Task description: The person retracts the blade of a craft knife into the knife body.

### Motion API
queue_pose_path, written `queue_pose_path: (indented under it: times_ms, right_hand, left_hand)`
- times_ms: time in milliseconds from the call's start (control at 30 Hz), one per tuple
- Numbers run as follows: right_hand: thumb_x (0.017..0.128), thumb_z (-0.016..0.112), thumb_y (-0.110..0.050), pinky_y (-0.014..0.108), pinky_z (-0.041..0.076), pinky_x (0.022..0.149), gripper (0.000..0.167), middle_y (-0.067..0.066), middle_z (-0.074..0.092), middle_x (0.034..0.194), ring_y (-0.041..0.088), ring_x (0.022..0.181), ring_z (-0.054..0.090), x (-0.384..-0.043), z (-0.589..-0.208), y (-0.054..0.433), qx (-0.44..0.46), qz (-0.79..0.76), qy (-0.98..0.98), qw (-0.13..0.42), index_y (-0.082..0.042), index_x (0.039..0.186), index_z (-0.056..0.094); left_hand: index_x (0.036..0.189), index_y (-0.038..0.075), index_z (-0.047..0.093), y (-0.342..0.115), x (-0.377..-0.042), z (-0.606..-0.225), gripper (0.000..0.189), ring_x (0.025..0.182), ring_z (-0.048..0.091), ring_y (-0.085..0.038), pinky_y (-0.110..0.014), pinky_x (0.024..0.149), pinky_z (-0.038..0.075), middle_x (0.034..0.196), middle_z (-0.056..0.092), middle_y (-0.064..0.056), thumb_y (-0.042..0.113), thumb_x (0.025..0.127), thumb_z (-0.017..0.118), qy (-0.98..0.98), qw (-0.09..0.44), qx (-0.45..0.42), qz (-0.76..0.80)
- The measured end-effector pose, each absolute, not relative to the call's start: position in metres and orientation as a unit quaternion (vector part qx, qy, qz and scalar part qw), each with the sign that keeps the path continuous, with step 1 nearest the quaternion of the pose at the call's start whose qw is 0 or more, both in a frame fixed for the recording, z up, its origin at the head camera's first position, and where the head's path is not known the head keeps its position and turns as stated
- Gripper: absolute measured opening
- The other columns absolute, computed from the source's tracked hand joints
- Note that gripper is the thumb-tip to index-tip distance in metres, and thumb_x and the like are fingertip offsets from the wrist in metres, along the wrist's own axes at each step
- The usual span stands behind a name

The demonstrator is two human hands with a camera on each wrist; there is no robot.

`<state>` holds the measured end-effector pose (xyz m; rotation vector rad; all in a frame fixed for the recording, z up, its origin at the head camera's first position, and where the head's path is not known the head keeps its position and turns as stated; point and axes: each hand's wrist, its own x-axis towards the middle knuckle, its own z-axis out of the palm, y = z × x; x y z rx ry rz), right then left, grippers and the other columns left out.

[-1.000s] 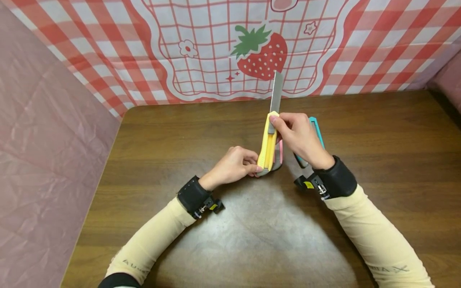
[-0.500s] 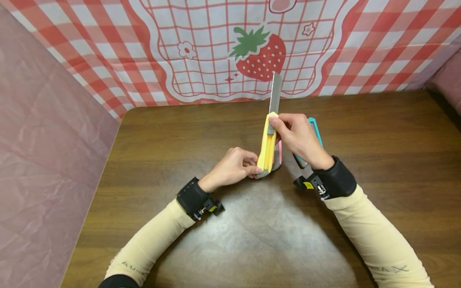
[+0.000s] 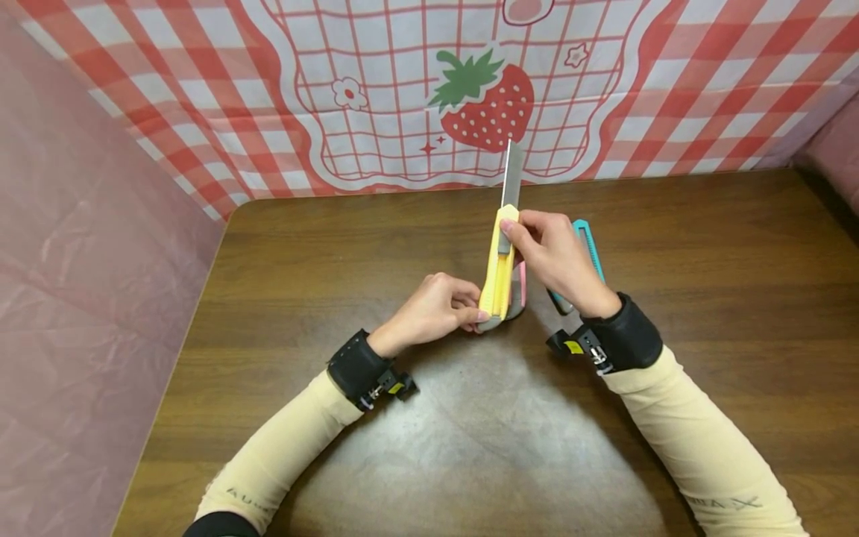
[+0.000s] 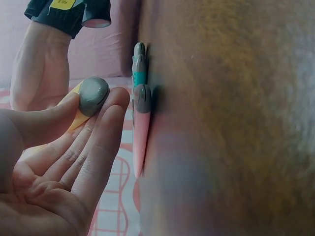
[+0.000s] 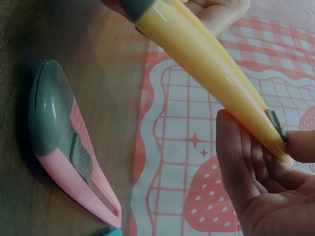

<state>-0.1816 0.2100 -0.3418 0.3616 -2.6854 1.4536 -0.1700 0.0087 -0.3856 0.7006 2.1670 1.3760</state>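
Note:
A yellow utility knife [image 3: 499, 276] with a grey end cap is held above the table, its long blade [image 3: 511, 175] extended away from the person. My left hand [image 3: 439, 309] pinches the grey-capped end between thumb and fingers; the left wrist view shows that cap [image 4: 93, 96] close up. With its thumb on the grey slider [image 5: 276, 125], my right hand [image 3: 553, 246] grips the knife near the blade end. A pink utility knife [image 5: 74, 157] lies on the table beneath, partly hidden by the yellow one in the head view.
A teal utility knife [image 3: 589, 250] lies on the wooden table [image 3: 302, 253], partly behind the right hand. A red-and-white checked cloth [image 3: 376, 97] with a strawberry print hangs along the far edge. Pink fabric [image 3: 87, 298] covers the left side.
The blade of the yellow utility knife sticks out slightly less, and its slider with my right thumb sits slightly nearer the person. My left hand has hardly moved.

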Motion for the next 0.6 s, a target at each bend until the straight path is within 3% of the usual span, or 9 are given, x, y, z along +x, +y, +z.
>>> queue_pose_path:
  times_ms: [200,433,600]
  right_hand:
    - [0.104,0.05,-0.024,0.017,0.054,0.058,0.033,0.017,0.062,0.079,0.003,0.062,0.059,-0.1828,-0.3436,0.2094,0.096,0.495,-0.863,0.034,0.003,0.092,0.064]
    - [0.104,0.05,-0.029,0.021,0.056,0.055,0.038,0.011,0.061,0.073,0.011,0.058,0.064,-0.1838,-0.3441,0.2111,0.078,0.505,-0.859,0.018,0.004,0.092,0.066]
    - [0.103,0.05,-0.029,0.022,0.054,0.055,0.038,0.01,0.062,0.07,0.006,0.058,0.062,-0.1831,-0.3427,0.211,0.079,0.495,-0.865,0.024,0.002,0.09,0.066]
  left_hand:
    - [0.098,0.001,0.071,0.0076,-0.1717,-0.3829,0.01,0.074,0.074,-0.024,-0.031,0.068,0.063,0.087,0.075,-0.014,0.008,0.092,0.068,0.791,0.239,0.254,0.502]
    - [0.099,0.002,0.072,0.0064,-0.1715,-0.3814,0.011,0.074,0.074,-0.025,-0.031,0.068,0.062,0.086,0.076,-0.013,0.01,0.092,0.068,0.798,0.235,0.26,0.491]
    - [0.1,0.001,0.072,0.0064,-0.1708,-0.3806,0.012,0.074,0.074,-0.024,-0.032,0.068,0.063,0.086,0.076,-0.014,0.009,0.092,0.068,0.793,0.238,0.256,0.498]
